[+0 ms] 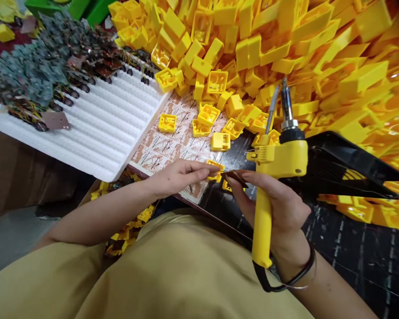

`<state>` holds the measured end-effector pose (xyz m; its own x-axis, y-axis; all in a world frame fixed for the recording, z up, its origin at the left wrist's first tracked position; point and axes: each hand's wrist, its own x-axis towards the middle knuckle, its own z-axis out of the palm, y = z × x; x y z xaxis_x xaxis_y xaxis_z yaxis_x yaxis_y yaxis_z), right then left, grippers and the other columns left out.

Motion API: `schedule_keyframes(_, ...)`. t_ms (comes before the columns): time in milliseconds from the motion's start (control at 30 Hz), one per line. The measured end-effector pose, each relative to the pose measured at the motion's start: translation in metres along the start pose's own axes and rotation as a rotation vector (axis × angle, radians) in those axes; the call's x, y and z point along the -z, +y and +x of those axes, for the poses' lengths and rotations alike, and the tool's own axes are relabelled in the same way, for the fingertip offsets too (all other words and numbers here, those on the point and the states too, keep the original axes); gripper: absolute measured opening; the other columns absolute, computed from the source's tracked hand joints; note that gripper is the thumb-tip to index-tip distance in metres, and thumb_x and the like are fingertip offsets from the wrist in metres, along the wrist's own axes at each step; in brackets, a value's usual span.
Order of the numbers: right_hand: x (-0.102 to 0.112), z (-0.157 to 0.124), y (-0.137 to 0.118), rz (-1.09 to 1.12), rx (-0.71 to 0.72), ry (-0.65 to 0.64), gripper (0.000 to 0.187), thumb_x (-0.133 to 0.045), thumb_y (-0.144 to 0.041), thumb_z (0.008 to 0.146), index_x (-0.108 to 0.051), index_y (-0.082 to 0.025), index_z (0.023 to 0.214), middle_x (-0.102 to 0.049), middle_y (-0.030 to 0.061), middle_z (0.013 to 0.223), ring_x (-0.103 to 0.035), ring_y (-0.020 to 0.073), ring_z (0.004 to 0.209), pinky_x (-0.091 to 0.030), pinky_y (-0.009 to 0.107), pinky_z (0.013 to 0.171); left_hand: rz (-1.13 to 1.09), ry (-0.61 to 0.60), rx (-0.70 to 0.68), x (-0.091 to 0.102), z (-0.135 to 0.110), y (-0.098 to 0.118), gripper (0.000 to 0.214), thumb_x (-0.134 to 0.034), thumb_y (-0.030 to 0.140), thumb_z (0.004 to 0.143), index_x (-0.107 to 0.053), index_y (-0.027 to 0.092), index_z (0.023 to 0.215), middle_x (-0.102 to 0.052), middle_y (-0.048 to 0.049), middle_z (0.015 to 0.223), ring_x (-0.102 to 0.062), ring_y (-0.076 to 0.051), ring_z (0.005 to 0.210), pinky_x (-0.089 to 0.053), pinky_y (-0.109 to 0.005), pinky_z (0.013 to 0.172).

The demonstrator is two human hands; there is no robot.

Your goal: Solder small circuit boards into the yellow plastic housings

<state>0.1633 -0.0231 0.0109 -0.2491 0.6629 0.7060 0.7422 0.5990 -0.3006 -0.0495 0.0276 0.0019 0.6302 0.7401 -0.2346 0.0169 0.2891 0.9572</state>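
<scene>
My right hand is closed, with a yellow soldering gun tucked against it, its metal tip pointing up and away. Between the same hand's thumb and finger is a thin brown circuit board, seen nearly edge-on. The fingers of my left hand pinch together at the board's left end; a thin wire seems to show there, but what they hold is too small to make out. Just beneath my fingertips lie a yellow plastic case and another yellow case, both partly hidden.
A large heap of yellow cases fills the back and right. On the left, a white ribbed foam tray carries many circuit boards with wires. A black stand is right of the gun. More yellow parts lie below the table edge.
</scene>
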Motion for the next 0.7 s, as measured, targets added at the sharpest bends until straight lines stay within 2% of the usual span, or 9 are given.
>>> schedule_keyframes(100,0.0,-0.002,-0.003,-0.036,0.044,-0.017,0.04,-0.077,-0.012,0.077,-0.057,-0.022,0.11,-0.071,-0.0023,0.081,-0.07,0.0139,0.066,-0.057,0.022,0.06,0.071,0.158,-0.072,-0.018,0.002,0.007,0.046,-0.068,0.055,0.081,-0.075,0.016,0.103,-0.071,-0.0103,0.122,-0.063,-0.024,0.118,-0.047,-0.034,0.106)
schedule_keyframes(200,-0.004,-0.003,-0.007,-0.043,0.023,-0.011,0.035,-0.076,-0.014,0.079,-0.057,-0.022,0.107,-0.07,-0.0032,0.077,-0.069,0.0132,0.064,-0.055,0.021,0.058,-0.185,0.287,-0.107,-0.033,0.008,0.008,0.037,-0.079,0.051,0.072,-0.078,0.017,0.088,-0.078,-0.0055,0.096,-0.071,-0.019,0.097,-0.053,-0.029,0.094)
schedule_keyframes(300,-0.008,-0.007,-0.011,-0.042,0.005,0.02,0.033,-0.077,-0.016,0.079,-0.057,-0.024,0.105,-0.07,-0.0046,0.075,-0.068,0.0123,0.062,-0.055,0.021,0.057,-0.516,0.282,-0.086,-0.044,0.014,0.002,0.03,-0.087,0.044,0.063,-0.076,0.019,0.074,-0.075,0.0017,0.074,-0.07,-0.01,0.075,-0.055,-0.021,0.08)
schedule_keyframes(367,-0.009,-0.009,-0.013,-0.024,-0.009,0.022,0.033,-0.077,-0.018,0.079,-0.057,-0.023,0.105,-0.07,-0.0044,0.078,-0.068,0.0121,0.063,-0.055,0.021,0.058,-0.549,0.271,-0.093,-0.043,0.014,0.0,0.03,-0.088,0.044,0.062,-0.074,0.019,0.072,-0.073,0.0031,0.071,-0.067,-0.008,0.069,-0.054,-0.019,0.074)
schedule_keyframes(433,-0.007,-0.009,-0.012,0.01,-0.018,-0.016,0.033,-0.078,-0.025,0.08,-0.057,-0.023,0.106,-0.071,-0.0035,0.08,-0.069,0.0126,0.065,-0.055,0.021,0.061,-0.376,0.292,-0.142,-0.035,0.011,0.001,0.032,-0.083,0.047,0.069,-0.073,0.017,0.074,-0.072,0.0022,0.069,-0.065,-0.008,0.064,-0.052,-0.018,0.067)
schedule_keyframes(533,-0.005,-0.006,-0.001,0.035,-0.024,-0.111,0.042,-0.077,-0.033,0.08,-0.055,-0.021,0.114,-0.072,0.0007,0.088,-0.07,0.0146,0.074,-0.056,0.023,0.068,0.203,0.322,-0.215,-0.01,0.005,0.006,0.023,-0.07,0.038,0.083,-0.073,0.016,0.08,-0.073,-0.0011,0.073,-0.065,-0.01,0.066,-0.05,-0.02,0.065)
schedule_keyframes(633,-0.013,-0.003,0.017,0.009,0.02,-0.22,0.046,-0.072,-0.039,0.085,-0.05,-0.02,0.121,-0.07,0.0057,0.096,-0.069,0.0189,0.086,-0.056,0.032,0.085,0.763,0.241,-0.243,0.012,0.004,0.007,0.012,-0.063,0.021,0.085,-0.074,0.016,0.085,-0.076,-0.0024,0.083,-0.068,-0.012,0.076,-0.049,-0.022,0.073)
schedule_keyframes(700,-0.023,-0.004,0.026,0.009,0.08,-0.302,0.038,-0.063,-0.037,0.092,-0.048,-0.02,0.122,-0.069,0.0054,0.094,-0.068,0.0195,0.086,-0.053,0.039,0.093,0.951,0.187,-0.229,0.018,0.007,0.005,0.013,-0.062,0.017,0.085,-0.073,0.016,0.089,-0.076,-0.0023,0.084,-0.068,-0.013,0.077,-0.049,-0.023,0.074)
